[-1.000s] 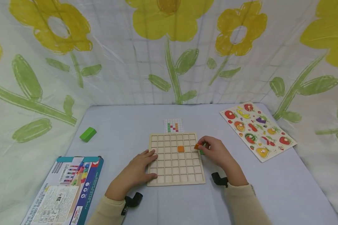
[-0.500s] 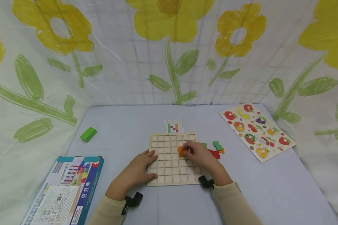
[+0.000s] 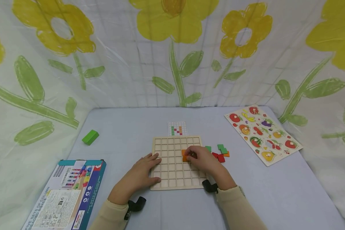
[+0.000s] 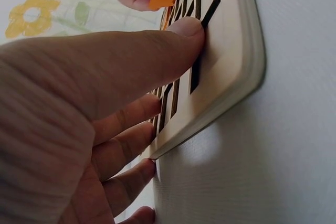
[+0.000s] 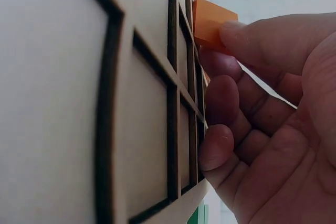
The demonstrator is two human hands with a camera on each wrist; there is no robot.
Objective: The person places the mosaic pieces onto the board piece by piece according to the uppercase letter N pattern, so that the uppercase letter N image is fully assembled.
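A square wooden grid board lies in front of me on the table. My left hand rests on its left edge with fingers spread and relaxed, the thumb lying on the frame near the front corner. Over the upper middle of the board, my right hand pinches an orange square tile between thumb and index finger. In the right wrist view that tile stands tilted against the grid. Another orange tile sits in the cell just behind it, partly hidden by the right hand's fingers.
Beyond the board lies a small pattern card. Loose red tiles and green tiles lie to its right. A fruit puzzle board is at far right, a green block at left, and a toy box at front left.
My right hand has carried the orange tile leftward from the board's right edge to the cell in front of the other orange tile. The loose tiles have come into view. The left hand stays put.
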